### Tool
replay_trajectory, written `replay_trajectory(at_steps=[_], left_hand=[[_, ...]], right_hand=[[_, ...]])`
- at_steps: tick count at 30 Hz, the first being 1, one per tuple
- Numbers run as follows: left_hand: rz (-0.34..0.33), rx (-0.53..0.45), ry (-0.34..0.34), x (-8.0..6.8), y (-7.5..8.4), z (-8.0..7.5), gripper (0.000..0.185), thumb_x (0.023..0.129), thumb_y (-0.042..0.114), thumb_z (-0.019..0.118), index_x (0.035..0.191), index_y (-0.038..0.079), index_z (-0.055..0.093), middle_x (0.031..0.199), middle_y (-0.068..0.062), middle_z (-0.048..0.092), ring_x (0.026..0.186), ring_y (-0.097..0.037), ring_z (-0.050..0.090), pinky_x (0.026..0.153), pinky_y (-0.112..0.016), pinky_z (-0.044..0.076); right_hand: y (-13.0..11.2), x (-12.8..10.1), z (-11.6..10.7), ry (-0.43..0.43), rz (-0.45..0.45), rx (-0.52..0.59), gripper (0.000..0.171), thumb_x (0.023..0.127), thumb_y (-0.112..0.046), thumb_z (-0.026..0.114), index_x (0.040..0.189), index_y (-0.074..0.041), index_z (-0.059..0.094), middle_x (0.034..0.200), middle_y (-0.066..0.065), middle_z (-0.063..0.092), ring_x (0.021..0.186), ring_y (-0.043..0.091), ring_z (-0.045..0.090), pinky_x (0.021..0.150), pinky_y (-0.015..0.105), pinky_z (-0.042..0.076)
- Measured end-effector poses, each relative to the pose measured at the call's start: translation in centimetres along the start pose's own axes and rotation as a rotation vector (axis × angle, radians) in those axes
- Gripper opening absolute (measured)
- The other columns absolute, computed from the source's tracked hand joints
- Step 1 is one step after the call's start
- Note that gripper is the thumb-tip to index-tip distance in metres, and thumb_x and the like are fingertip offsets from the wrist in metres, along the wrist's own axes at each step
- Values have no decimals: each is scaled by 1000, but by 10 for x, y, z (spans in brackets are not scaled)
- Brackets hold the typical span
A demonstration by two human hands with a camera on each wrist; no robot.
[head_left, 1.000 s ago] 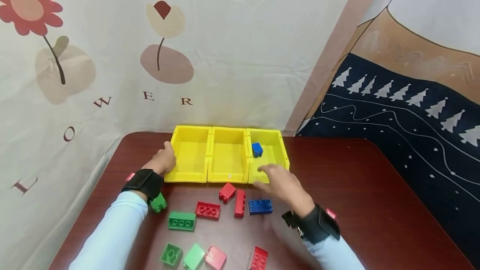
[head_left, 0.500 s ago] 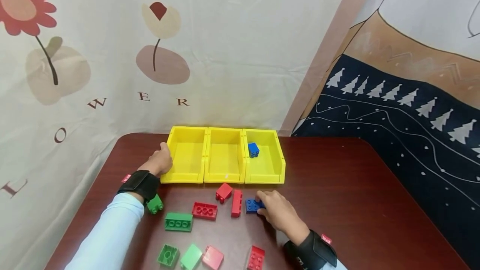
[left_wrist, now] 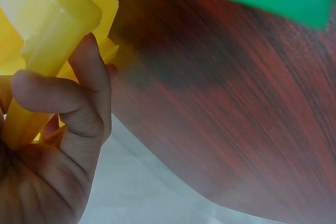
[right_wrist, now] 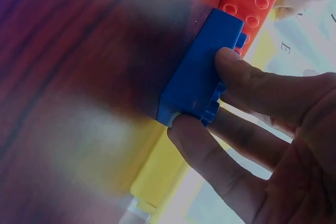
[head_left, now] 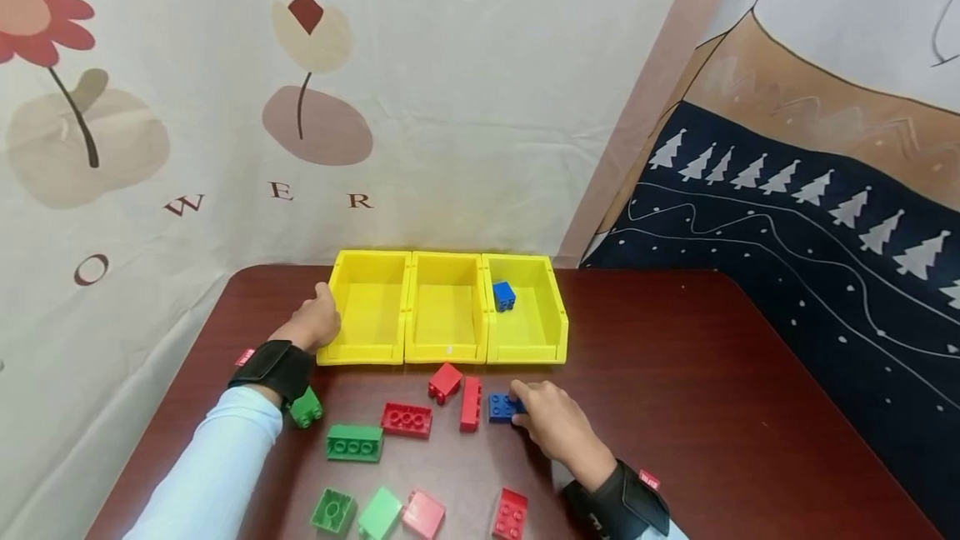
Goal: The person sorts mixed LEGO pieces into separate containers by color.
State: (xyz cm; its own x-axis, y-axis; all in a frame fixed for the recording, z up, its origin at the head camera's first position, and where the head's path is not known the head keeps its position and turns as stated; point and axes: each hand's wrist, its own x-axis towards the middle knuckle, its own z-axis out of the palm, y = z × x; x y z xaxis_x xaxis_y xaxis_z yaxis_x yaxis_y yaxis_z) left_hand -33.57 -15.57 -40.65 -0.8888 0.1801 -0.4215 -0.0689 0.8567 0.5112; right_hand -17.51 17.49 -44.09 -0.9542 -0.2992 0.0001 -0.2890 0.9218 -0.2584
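Note:
My left hand (head_left: 312, 322) grips the outer left wall of the yellow bin (left_wrist: 55, 30), thumb on one side and fingers on the other. In the head view the yellow bins stand side by side at the back of the table. A small blue block (head_left: 504, 296) lies inside the right one. My right hand (head_left: 557, 423) is at a longer blue toy brick (head_left: 501, 408) in front of that bin. In the right wrist view, thumb and fingertips pinch this blue brick (right_wrist: 202, 69) at its end and studded side. Part of it is hidden by the fingers.
Red bricks (head_left: 470, 404) lie just left of the blue one. A long green brick (head_left: 355, 443) and a red brick (head_left: 407, 421) lie nearer the middle left. Another green brick (head_left: 306, 408) sits by the left wrist. Several more red and green bricks line the front.
My right hand has come from over the right bin down and back to the longer blue brick and taken hold of it. My left hand keeps its grip on the left bin.

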Motion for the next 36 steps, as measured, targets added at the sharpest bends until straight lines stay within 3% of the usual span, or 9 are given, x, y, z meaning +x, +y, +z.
replay_trajectory(at_steps=[8,13,20,24,27,32,36], left_hand=[[-20,-5,-2,2,1,4,56,102,5,34,143,-10,-1,99,-27,48,82,-35,55,70,-33,45],[-35,-21,-27,3,0,9,54,103,6,34,142,-9,1,99,-27,47,80,-35,54,65,-31,45],[-24,-16,-15,5,-3,3,54,103,7,32,143,-9,-1,93,-25,46,70,-31,49,55,-29,40],[-18,-29,-24,5,-4,1,56,103,7,31,144,-8,-3,90,-24,44,65,-29,46,53,-28,38],[-12,-29,-23,3,-5,0,55,103,6,32,144,-9,-3,91,-24,45,68,-30,48,55,-29,39],[-5,-20,-17,1,-4,1,56,102,5,34,143,-9,-2,93,-26,46,73,-33,51,58,-30,41],[-4,-19,-11,2,-5,2,55,102,5,34,142,-9,0,90,-24,46,70,-31,49,55,-29,40]], right_hand=[[11,1,-9,-26,11,78,19,83,-13,77,98,-10,66,95,6,69,81,18,66,69,32,57],[21,8,-34,36,115,146,24,81,-14,79,101,-8,68,96,7,70,76,14,62,67,29,57],[30,57,-74,102,345,122,34,87,-25,75,112,-3,66,99,12,67,75,21,59,64,27,53],[32,89,-79,92,446,104,30,89,-28,73,105,-3,66,88,12,61,72,23,58,60,26,47],[31,109,-77,76,480,77,29,90,-28,71,101,-3,66,84,13,57,70,24,59,58,28,46],[33,130,-71,78,518,4,31,91,-26,69,106,1,69,92,16,60,72,27,61,59,33,52],[34,143,-66,89,534,-37,23,92,-20,67,100,2,70,93,17,63,74,29,62,62,39,56]])
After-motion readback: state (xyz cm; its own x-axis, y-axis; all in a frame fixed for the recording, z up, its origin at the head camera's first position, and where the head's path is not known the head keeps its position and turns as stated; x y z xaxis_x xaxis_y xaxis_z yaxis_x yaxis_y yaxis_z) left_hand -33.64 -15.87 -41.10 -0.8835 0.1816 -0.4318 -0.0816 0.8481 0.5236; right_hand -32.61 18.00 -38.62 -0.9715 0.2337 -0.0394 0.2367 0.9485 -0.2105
